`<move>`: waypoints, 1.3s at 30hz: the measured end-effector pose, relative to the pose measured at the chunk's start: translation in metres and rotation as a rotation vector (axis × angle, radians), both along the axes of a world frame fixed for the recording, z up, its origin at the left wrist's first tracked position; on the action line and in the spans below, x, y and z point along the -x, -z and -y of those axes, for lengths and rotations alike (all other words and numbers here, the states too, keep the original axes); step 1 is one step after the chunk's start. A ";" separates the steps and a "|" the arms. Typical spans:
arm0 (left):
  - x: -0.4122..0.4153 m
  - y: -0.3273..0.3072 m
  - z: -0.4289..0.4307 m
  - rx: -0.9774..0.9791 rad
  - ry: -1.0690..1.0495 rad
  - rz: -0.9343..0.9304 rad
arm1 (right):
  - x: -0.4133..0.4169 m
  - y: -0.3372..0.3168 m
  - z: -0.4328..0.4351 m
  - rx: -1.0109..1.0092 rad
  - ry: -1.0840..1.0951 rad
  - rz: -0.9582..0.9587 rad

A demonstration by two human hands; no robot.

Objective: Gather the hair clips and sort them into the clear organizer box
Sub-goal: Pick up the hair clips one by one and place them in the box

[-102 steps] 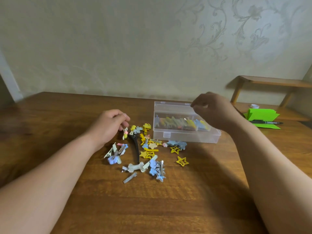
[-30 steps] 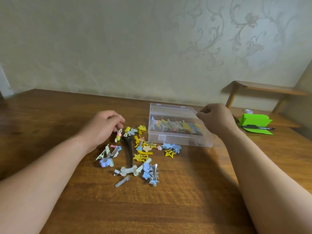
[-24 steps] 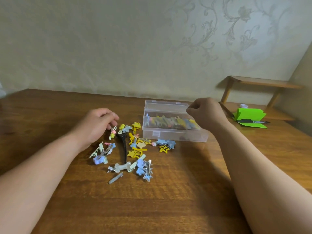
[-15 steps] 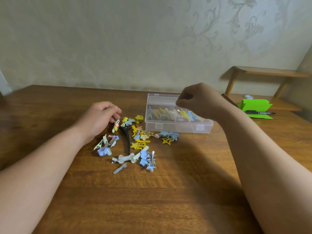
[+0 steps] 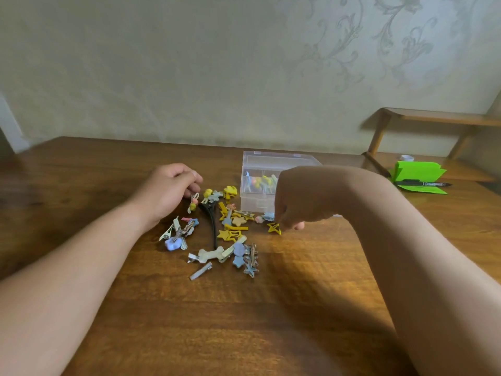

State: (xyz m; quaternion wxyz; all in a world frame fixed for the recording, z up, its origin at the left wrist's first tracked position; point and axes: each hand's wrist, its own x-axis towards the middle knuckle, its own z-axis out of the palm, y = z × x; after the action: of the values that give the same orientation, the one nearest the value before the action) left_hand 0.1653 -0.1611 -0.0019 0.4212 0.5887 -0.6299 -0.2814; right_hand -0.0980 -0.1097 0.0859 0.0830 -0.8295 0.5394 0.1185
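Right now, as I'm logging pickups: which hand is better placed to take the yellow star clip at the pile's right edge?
Right. The right hand has fingertips at the yellow star clip; the left hand sits across the pile.

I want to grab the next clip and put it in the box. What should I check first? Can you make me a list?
1. Reach: ok. The right hand has its fingertips down at the yellow outline star clip.
2. Grip on that star: cannot tell.
3. Path: ok. The clear plastic organizer box stands just behind the star.
4. Box lid open: cannot tell.
5. Other hand clear: ok. The left hand sits across the loose clips, beside a small yellow-and-pink clip.
6. Sorting done: not ok. Many clips lie on the wooden table.
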 end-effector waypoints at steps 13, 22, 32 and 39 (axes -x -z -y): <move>-0.001 0.001 0.002 -0.005 -0.001 -0.018 | -0.030 0.007 -0.017 0.195 -0.083 -0.200; -0.001 0.000 0.001 -0.003 -0.005 -0.004 | -0.040 0.012 -0.032 0.210 -0.067 -0.220; 0.000 -0.001 -0.002 -0.001 0.005 0.011 | -0.040 0.015 -0.023 0.213 0.033 -0.161; 0.000 0.000 0.001 -0.008 0.011 -0.045 | -0.003 -0.006 0.009 0.112 0.243 0.414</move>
State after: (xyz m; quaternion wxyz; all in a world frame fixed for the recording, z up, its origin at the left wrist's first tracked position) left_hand 0.1651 -0.1622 -0.0021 0.4312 0.5807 -0.6223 -0.2993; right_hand -0.0954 -0.1190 0.0917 0.1594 -0.7685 0.6124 -0.0948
